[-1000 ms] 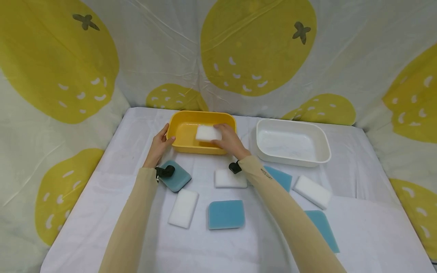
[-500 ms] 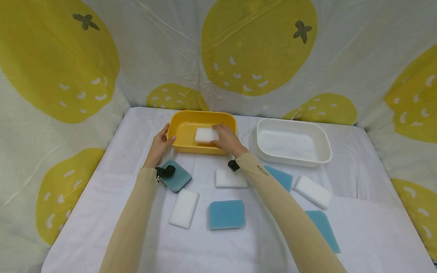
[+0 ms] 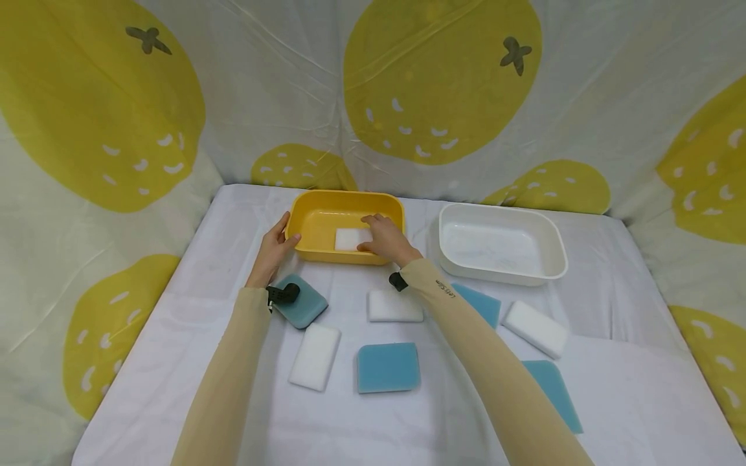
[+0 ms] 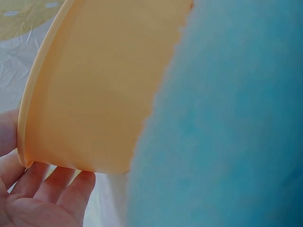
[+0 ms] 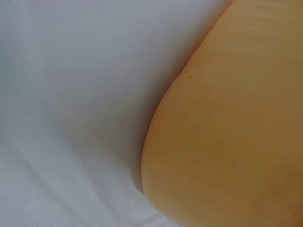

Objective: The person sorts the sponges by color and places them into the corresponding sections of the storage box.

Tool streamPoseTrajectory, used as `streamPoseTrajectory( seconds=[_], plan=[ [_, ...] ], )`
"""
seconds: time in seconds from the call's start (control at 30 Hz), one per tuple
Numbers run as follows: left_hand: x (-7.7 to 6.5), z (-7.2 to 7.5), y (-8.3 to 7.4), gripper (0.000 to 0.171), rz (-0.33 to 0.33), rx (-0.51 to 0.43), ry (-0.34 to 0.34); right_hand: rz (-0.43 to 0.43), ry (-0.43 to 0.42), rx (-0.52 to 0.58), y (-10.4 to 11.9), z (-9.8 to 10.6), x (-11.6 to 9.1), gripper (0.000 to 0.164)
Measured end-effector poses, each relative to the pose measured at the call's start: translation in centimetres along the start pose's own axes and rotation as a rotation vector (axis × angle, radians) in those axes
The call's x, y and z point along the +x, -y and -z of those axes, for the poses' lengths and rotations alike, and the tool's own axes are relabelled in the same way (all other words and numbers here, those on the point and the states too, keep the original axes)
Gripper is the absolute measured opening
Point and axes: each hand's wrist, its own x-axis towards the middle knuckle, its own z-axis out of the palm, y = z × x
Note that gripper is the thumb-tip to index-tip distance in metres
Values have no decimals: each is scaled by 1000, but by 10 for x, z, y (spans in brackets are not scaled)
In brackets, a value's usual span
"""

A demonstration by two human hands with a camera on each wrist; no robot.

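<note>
My left hand (image 3: pixel 272 249) holds the left end of a yellow plastic basin (image 3: pixel 340 257), thumb at the rim and fingers against the outer wall. The left wrist view shows that grip on the basin (image 4: pixel 94 85) from close by. Inside the basin, towards its right half, a white sponge (image 3: pixel 346 239) lies flat on the bottom. My right hand (image 3: pixel 387 239) reaches over the basin's right front edge, thumb and fingers spread apart at the sponge's right end, which they partly hide. Only the basin's outer wall (image 5: pixel 227 142) and white cloth appear in the right wrist view.
A white basin (image 3: pixel 495 275) stands at the right. Several sponges lie on the cloth: a blue one (image 3: pixel 301 304) under my left wrist, a white one (image 3: pixel 395 306) near my right wrist, another blue one (image 3: pixel 388 368) in front, more at right, partly behind my right sleeve.
The white sponge has gone from my right hand's grip down onto the yellow basin's bottom, and the fingers have parted from it. My left hand stays on the basin's end.
</note>
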Motion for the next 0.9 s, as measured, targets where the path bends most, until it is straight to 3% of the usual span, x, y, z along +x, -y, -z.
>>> streamPoseTrajectory(
  seconds=[0.5,0.67,0.9],
  plan=[
    [-16,-5,-30,65,55,2,18,-4,-56,134,-3,7,-8,64],
    [-13,-4,-25,66,50,-6,11,-15,-72,201,-4,11,-14,64],
    [-2,0,-4,67,22,4,1,13,-116,245,-1,16,-22,62]
  ],
)
